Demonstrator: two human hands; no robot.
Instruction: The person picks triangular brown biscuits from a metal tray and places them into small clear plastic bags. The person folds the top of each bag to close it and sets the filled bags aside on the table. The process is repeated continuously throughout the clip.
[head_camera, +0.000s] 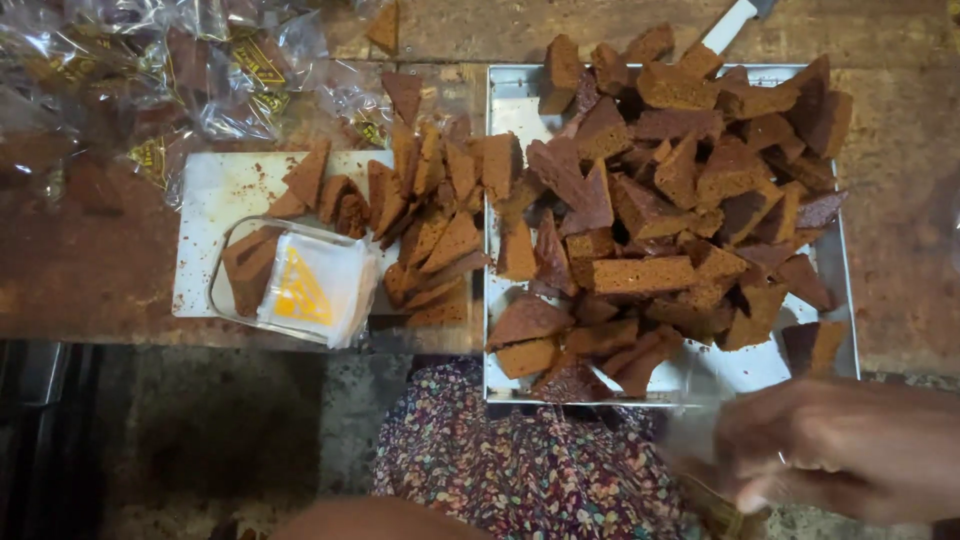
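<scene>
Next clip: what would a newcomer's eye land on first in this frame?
The heap of brown cake wedges piled in the metal tray right of centre, spilling left as standing slices onto the white cutting board. On that board's near edge, a clear plastic tub holds a few wedges and a white packet with a yellow triangle. At bottom right a blurred hand hovers below the tray's near edge.

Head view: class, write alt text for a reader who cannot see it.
A metal tray heaped with brown cake wedges sits on a worn table; more wedges lie on a white board beside it. A blurred right hand is at the lower right.
</scene>
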